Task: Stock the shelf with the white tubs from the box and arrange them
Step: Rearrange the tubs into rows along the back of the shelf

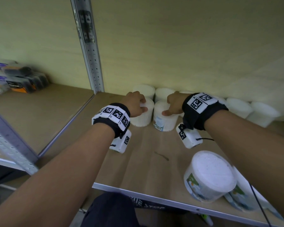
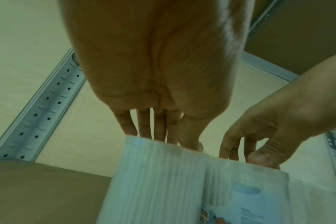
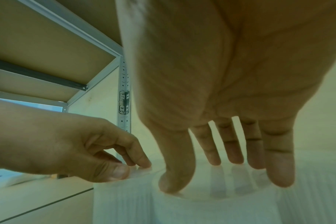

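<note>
Two ribbed white tubs stand side by side on the shelf board [image 1: 146, 154], just in front of a back row of white tubs [image 1: 164, 94] along the wall. My left hand [image 1: 143, 105] grips the left tub [image 1: 143, 119] from above, fingers curled over its lid and thumb on the near rim. Over the lid of the right tub [image 1: 168, 122], which carries a blue label, my right hand [image 1: 166, 106] holds on in the same way. The left wrist view shows my left hand [image 2: 171, 142] above the left tub [image 2: 153, 181]. The right wrist view shows my right hand [image 3: 211, 177] on the right tub [image 3: 201, 209].
A larger labelled tub [image 1: 211, 176] lies on its side at the front right, with another [image 1: 241, 199] beside it. More white tubs [image 1: 262, 113] line the back right. A perforated metal upright [image 1: 92, 59] stands left of my hands. Dark packaged goods [image 1: 21, 79] fill the neighbouring bay.
</note>
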